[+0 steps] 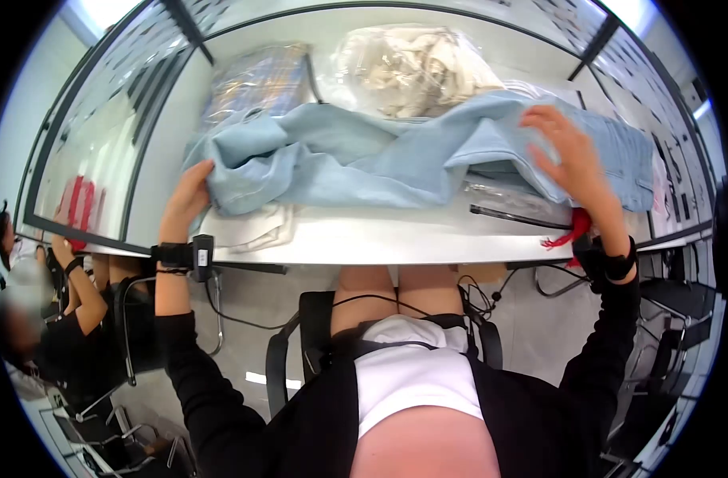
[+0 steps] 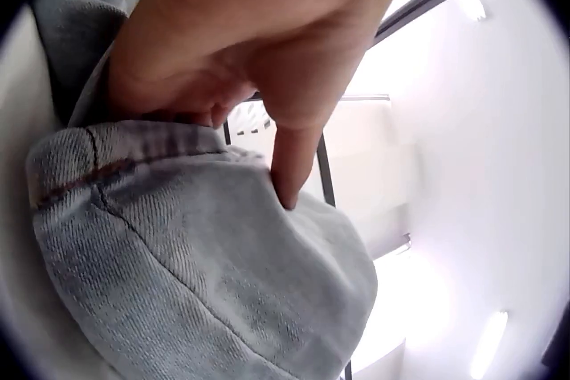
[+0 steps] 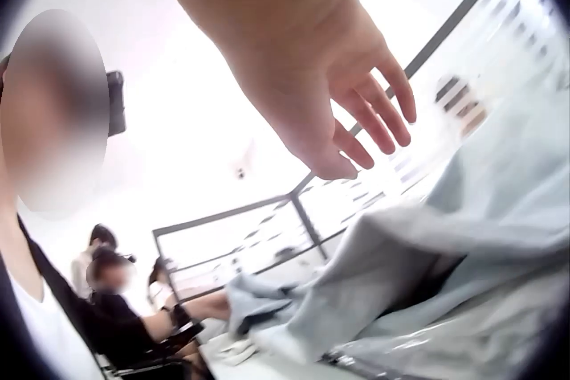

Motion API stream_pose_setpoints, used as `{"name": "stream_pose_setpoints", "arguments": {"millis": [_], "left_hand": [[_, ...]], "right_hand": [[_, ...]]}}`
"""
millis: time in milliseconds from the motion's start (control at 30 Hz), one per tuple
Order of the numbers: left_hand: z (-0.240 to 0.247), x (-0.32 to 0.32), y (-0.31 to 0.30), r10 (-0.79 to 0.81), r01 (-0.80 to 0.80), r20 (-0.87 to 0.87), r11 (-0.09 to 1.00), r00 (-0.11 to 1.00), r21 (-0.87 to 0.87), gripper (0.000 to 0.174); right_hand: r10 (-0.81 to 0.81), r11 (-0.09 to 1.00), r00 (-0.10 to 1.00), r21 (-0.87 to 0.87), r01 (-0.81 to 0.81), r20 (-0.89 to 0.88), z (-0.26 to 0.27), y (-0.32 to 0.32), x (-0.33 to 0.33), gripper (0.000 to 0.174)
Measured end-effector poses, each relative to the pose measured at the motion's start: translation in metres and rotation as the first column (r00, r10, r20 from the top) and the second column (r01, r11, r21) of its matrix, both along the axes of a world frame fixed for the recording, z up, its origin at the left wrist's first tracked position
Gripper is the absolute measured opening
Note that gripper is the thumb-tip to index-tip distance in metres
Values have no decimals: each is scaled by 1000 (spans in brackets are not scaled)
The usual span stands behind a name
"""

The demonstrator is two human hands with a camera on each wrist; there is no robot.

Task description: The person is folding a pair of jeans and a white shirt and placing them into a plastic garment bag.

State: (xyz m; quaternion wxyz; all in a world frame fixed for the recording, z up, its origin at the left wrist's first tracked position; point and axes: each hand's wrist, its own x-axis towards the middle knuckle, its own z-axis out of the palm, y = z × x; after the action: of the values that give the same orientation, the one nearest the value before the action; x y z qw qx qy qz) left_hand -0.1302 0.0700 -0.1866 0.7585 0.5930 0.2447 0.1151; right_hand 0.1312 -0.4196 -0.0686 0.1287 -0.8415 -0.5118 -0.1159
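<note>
A pair of light blue jeans [image 1: 380, 159] lies stretched sideways across the white table, waist end at the right and leg ends at the left. My left hand [image 1: 189, 193] grips a leg end at the far left. In the left wrist view its fingers go inside the hem [image 2: 147, 148] while the thumb presses the denim from outside. Over the right part of the jeans my right hand [image 1: 573, 158] is raised, slightly blurred. Its fingers are spread and hold nothing, as the right wrist view also shows, with rumpled denim [image 3: 374, 255] below them.
Behind the jeans lie a bagged plaid garment [image 1: 256, 80] and a clear bag of cream cloth [image 1: 416, 72]. White cloth [image 1: 256, 227] lies at the front left, plastic packaging [image 1: 519, 203] at the front right, near a red tassel [image 1: 571, 231]. Framed panels enclose the table [image 1: 364, 239].
</note>
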Motion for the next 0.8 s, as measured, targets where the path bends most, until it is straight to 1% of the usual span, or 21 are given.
{"name": "stream_pose_setpoints", "arguments": {"millis": [67,100,133,200,233,267,333,400,433,467,500,533,567,633,667,700,767,800], "left_hand": [[5,0,8,-1,-5,59,995,998,99,31],[4,-4,33,53,-67,88,985,995,160,28],[5,-7,59,103,-128,119,968,987,217,26],[41,-8,73,279,-302,206,949,938,91,21],[60,-9,78,298,-354,304,923,905,150,22],[78,-11,85,309,-413,403,888,861,202,24],[107,-22,117,356,-558,500,756,789,342,26],[138,-25,95,420,-677,563,625,712,390,28],[147,-27,95,481,-683,492,596,725,424,32],[147,-29,108,468,-605,395,490,790,628,36],[141,-32,129,474,-483,287,366,832,795,40],[132,-32,142,497,-323,173,232,850,917,44],[116,-30,146,518,-92,29,97,855,991,53],[98,-25,115,492,218,-148,-87,858,972,66],[77,-25,111,446,201,-47,-305,894,931,66],[70,-20,87,493,265,-79,-319,866,910,67],[66,-16,47,513,254,-68,-301,856,919,70],[66,-16,34,523,246,-61,-294,850,923,71]], "right_hand": [[-133,987,986,106,123,98,-4,-57,44,25],[-281,957,959,90,277,33,-6,-86,64,26],[-423,903,905,62,425,-31,-8,-116,82,28],[-499,866,865,55,497,46,-18,-174,115,30],[-530,848,843,56,527,86,-23,-197,127,31],[-547,836,824,63,544,143,-26,-217,135,32],[-571,817,782,80,571,248,-32,-241,146,36],[-663,738,695,85,669,281,-33,-248,145,46],[-704,694,648,89,714,292,-36,-249,145,51],[-707,693,654,79,717,270,-40,-254,151,55],[-709,693,659,70,718,250,-44,-263,161,59],[-710,693,666,60,718,229,-49,-267,167,63],[-713,699,683,76,711,158,-46,-257,156,71],[-767,641,633,111,759,104,-49,-261,160,75],[-790,612,608,124,781,77,-52,-266,165,77],[-803,594,596,122,795,31,-53,-276,175,83],[-813,565,574,102,819,-100,-56,-296,195,84],[-813,551,558,92,829,-166,-51,-290,194,84]]}}
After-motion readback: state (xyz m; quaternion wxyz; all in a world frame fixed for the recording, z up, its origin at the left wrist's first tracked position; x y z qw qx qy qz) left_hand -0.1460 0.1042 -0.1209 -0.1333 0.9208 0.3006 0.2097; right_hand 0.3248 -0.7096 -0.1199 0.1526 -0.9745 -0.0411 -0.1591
